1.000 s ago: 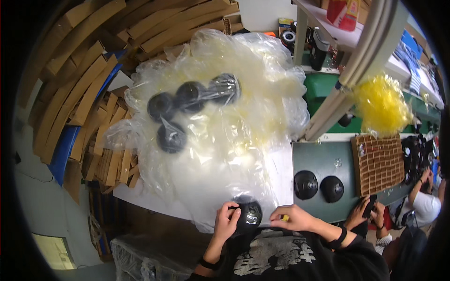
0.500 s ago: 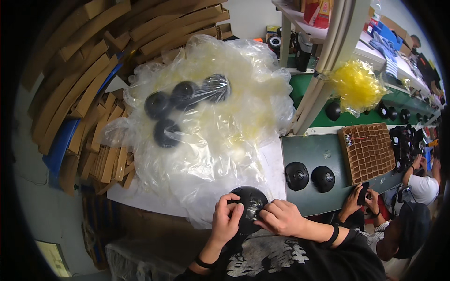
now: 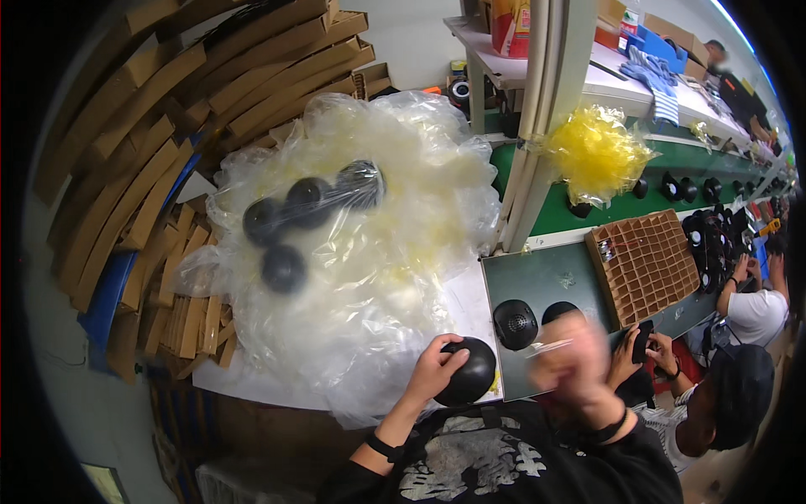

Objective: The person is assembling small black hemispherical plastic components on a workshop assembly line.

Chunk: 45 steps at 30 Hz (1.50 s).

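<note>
A glossy black ball-shaped housing (image 3: 472, 375) rests at the front edge of the white table. My left hand (image 3: 437, 368) is closed on its left side, thumb over the top. To the right, my right hand (image 3: 579, 357) is raised over the green work surface and smeared by motion. A pale, thin streak shows by its fingers; I cannot make out what it is. Just beyond that hand sit a black dome with a patch of small holes (image 3: 515, 324) and a second dome (image 3: 557, 312), partly covered by the hand.
Crumpled clear plastic bags (image 3: 361, 311) cover the white table, several black balls (image 3: 284, 269) among them. Flattened cardboard (image 3: 168, 181) is stacked at left. A divided cardboard tray (image 3: 646, 269), a post (image 3: 546, 126) with yellow film (image 3: 600, 155), and a co-worker (image 3: 714, 403) are at right.
My right hand has left the black housing and swung right and up. The housing has turned, now showing a smooth side, and stays in my left hand. The whole view has shifted slightly.
</note>
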Each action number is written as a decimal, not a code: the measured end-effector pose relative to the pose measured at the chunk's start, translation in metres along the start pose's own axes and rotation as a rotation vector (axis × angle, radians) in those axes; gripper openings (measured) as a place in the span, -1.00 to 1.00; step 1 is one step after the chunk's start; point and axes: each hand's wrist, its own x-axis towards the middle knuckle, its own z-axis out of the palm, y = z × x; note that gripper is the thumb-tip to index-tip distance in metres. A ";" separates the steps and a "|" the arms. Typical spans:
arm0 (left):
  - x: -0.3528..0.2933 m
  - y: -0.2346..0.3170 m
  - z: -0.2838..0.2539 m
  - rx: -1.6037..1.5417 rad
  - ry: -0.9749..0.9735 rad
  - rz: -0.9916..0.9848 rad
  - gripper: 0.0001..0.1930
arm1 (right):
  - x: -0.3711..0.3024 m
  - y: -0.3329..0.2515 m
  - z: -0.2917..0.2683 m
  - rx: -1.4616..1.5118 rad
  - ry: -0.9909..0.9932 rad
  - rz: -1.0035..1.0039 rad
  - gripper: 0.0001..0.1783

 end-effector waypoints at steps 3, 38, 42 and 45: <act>-0.016 -0.010 -0.013 0.064 0.107 0.199 -0.66 | 0.054 -0.062 -0.042 -0.612 0.512 -0.735 -0.81; -0.005 -0.022 0.023 -0.654 -0.252 -0.199 -0.62 | 0.045 0.109 -0.139 0.782 0.986 0.165 -0.51; 0.004 -0.017 -0.001 -0.894 -0.125 -0.113 -0.58 | 0.065 0.160 -0.245 0.148 1.236 0.380 -0.56; 0.017 0.003 -0.016 -1.013 -0.120 -0.065 -0.53 | 0.065 0.213 -0.339 -0.048 1.346 0.353 -0.52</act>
